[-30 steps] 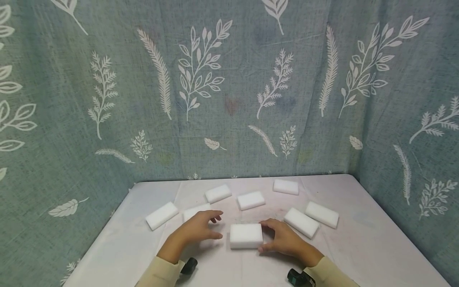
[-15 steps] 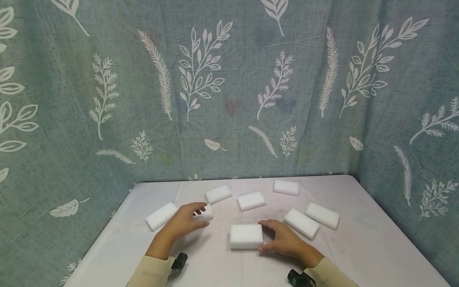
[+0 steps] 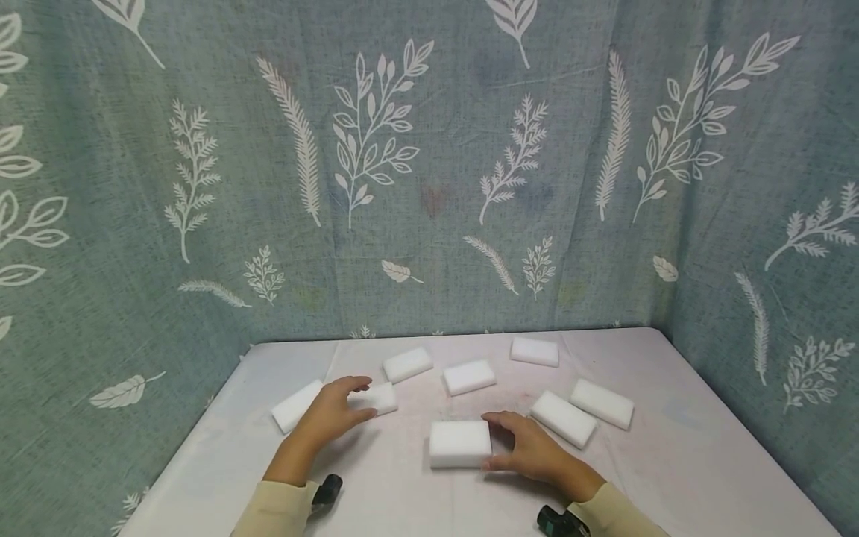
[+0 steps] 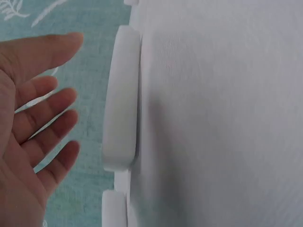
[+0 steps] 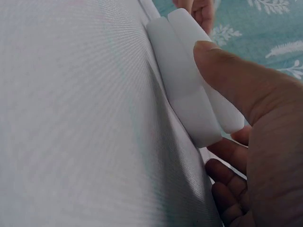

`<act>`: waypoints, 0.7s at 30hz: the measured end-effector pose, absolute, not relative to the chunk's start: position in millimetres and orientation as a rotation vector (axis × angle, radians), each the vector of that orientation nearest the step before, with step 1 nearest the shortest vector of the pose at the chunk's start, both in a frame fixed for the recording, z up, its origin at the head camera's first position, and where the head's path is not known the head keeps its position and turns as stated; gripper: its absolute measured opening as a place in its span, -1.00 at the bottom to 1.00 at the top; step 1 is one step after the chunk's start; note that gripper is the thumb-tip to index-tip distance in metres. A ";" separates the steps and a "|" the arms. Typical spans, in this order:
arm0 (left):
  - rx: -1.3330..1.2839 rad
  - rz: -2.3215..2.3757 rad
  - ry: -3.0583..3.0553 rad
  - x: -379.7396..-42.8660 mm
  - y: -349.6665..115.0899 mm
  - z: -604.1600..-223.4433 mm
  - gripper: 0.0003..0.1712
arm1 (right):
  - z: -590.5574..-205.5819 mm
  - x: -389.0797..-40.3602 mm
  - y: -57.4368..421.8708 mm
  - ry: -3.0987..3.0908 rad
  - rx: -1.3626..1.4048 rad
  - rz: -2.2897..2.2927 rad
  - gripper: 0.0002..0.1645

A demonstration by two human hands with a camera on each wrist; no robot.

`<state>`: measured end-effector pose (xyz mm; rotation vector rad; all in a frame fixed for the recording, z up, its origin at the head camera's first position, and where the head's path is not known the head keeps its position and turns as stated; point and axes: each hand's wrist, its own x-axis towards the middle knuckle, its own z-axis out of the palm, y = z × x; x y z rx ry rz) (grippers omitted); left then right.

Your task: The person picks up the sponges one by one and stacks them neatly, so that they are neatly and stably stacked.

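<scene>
Two white sponge blocks lie stacked point(image 3: 459, 444) at the front middle of the table. My right hand point(image 3: 533, 447) holds the stack by its right end; in the right wrist view the thumb lies on the upper sponge point(image 5: 189, 33) and the fingers are behind, with the lower sponge point(image 5: 182, 85) against the cloth. To the left, my left hand point(image 3: 329, 412) hovers with thumb and fingers spread around the near end of a single white sponge point(image 3: 381, 400), partly covering it. The left wrist view shows a gap between these fingers and that sponge point(image 4: 122, 99).
More white sponges lie scattered: one behind my left wrist point(image 3: 294, 409), a back-left one point(image 3: 407, 364), a middle one point(image 3: 469, 377), a far one point(image 3: 535, 351) and two side by side at right point(image 3: 564, 418). Patterned green-grey cloth point(image 3: 429, 186) walls the white table point(image 3: 671, 477).
My left hand has moved left and away from the stacked sponges, to the single sponge at the left. My right hand and the stack stay in place.
</scene>
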<state>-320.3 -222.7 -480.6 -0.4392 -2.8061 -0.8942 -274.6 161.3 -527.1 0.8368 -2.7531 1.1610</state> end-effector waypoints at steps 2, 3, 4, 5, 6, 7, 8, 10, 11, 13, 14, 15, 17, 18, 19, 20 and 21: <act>-0.400 -0.854 -2.818 -321.1 -226.9 -480.2 -0.32 | -526.5 -274.2 161.2 -2.758 0.832 1.173 0.01; -0.371 -0.840 -2.832 -321.7 -228.8 -480.3 -0.31 | -526.1 -273.9 161.3 -2.759 0.831 1.180 0.01; -0.347 -0.831 -2.846 -322.4 -230.5 -480.6 -0.30 | -525.7 -273.6 161.3 -2.758 0.831 1.187 0.01; -0.323 -0.832 -2.860 -323.2 -232.2 -481.0 -0.28 | -525.2 -273.3 161.4 -2.755 0.833 1.195 0.00; -0.307 -0.829 -2.877 -324.5 -233.9 -482.1 -0.26 | -525.0 -273.0 161.5 -2.752 0.834 1.198 0.00; -0.290 -0.836 -2.892 -325.4 -235.7 -483.5 -0.24 | -525.0 -272.7 161.4 -2.749 0.835 1.201 -0.01; -0.277 -0.848 -2.906 -326.2 -237.2 -484.9 -0.21 | -525.0 -272.4 161.3 -2.749 0.836 1.201 -0.02; -0.260 -0.869 -2.925 -328.1 -239.7 -487.7 -0.17 | -525.3 -272.2 161.0 -2.750 0.835 1.195 -0.03; -0.257 -0.877 -2.928 -328.9 -240.8 -489.1 -0.15 | -525.5 -272.1 160.9 -2.752 0.834 1.190 -0.03; -0.245 -0.885 -2.932 -330.4 -242.3 -491.3 -0.13 | -525.8 -272.2 160.7 -2.756 0.831 1.180 -0.04; -0.242 -0.886 -2.934 -331.0 -243.2 -492.4 -0.12 | -525.6 -272.3 160.6 -2.759 0.830 1.173 -0.03; -0.239 -0.889 -2.935 -331.4 -243.7 -493.0 -0.12 | -525.6 -272.5 160.6 -2.759 0.830 1.168 -0.03; -0.235 -0.894 -2.941 -331.6 -244.9 -494.0 -0.11 | -525.6 -273.1 160.5 -2.761 0.832 1.160 -0.04; -0.235 -0.894 -2.945 -331.6 -245.3 -494.3 -0.12 | -525.5 -273.4 160.5 -2.760 0.835 1.154 -0.04; -0.237 -0.895 -2.947 -331.5 -245.7 -494.4 -0.12 | -525.7 -273.7 160.6 -2.756 0.840 1.149 -0.04; -0.242 -0.897 -2.946 -331.1 -246.0 -494.1 -0.13 | -525.7 -273.9 160.6 -2.755 0.841 1.140 -0.04; -0.250 -0.888 -2.946 -330.8 -246.2 -494.0 -0.14 | -526.0 -274.1 160.6 -2.751 0.843 1.138 -0.05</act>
